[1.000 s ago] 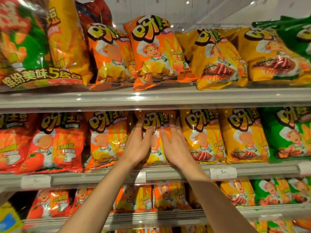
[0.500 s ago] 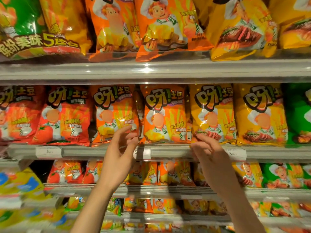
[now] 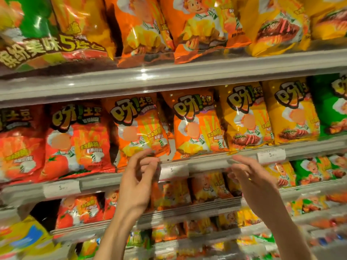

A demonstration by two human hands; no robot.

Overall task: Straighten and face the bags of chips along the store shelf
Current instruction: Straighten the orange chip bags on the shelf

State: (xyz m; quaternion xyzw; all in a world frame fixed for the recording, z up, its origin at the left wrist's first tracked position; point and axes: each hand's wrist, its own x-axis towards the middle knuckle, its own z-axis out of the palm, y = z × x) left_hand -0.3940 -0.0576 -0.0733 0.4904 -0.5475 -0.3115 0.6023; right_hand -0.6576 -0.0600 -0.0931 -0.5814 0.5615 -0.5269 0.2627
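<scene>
Orange foil is catching the light just above the left hand (image 3: 138,177), whose loosely curled fingers are hovering at the bottom edge of the left orange bag (image 3: 138,128), at most brushing it and not closing on anything. The right hand (image 3: 251,181) is likewise relaxed and carrying nothing, its fingertips (image 3: 237,158) pointing at the shelf lip (image 3: 206,162) just below the right orange bag (image 3: 197,126).

Both orange bags are standing on the middle shelf, directly above and between the two hands, faces forward. The left one is leaning slightly, with a dark gap showing between the pair. To do this step well, I would judge that each hand should be taking its bag low at the sides, nudging the bottom seam forward to the lip and squaring the top so the logos line up, pressing lightly so the chips are not crushed.

Whether the left fingertips are actually touching the foil is unclear through the blur. Bags behind the front row are hidden, the lower shelves are smeared, and both forearms are running out of view.
</scene>
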